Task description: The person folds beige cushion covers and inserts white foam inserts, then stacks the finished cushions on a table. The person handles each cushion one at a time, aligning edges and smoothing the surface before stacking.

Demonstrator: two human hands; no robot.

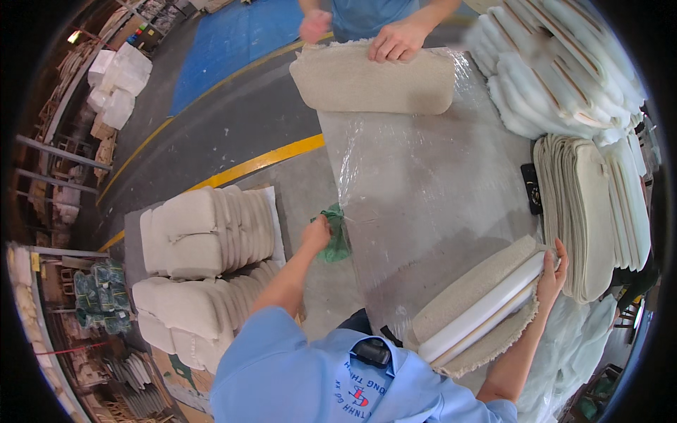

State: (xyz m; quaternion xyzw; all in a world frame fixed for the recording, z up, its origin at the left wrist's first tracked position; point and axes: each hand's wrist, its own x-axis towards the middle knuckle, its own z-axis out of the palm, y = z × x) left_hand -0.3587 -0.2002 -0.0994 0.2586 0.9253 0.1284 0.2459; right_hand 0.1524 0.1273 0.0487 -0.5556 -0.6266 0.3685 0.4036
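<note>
The left hand [321, 227] has its grip closed around the gathered upper part of a green bag [334, 243], which hangs just beside the left edge of the tabletop [423, 183]. The right hand [552, 276] rests against the right end of an open beige cover [460, 285], fingers extended upward; whether this grip clamps the edge cannot be told. The cover lies tilted across the near right part of the tabletop, with a white insert [482, 307] showing lengthwise between its two fabric sides. Clear film covers part of the tabletop surface. At the far end, a co-worker's hand [398, 42] rests on a second beige panel [374, 81]; the co-worker's other hand [315, 26] is blurred. Along the right side stand a stack of beige pieces [575, 211] and a pile of white padding [557, 77]. Beige cushions [190, 240] stand in two rows to the left.
</note>
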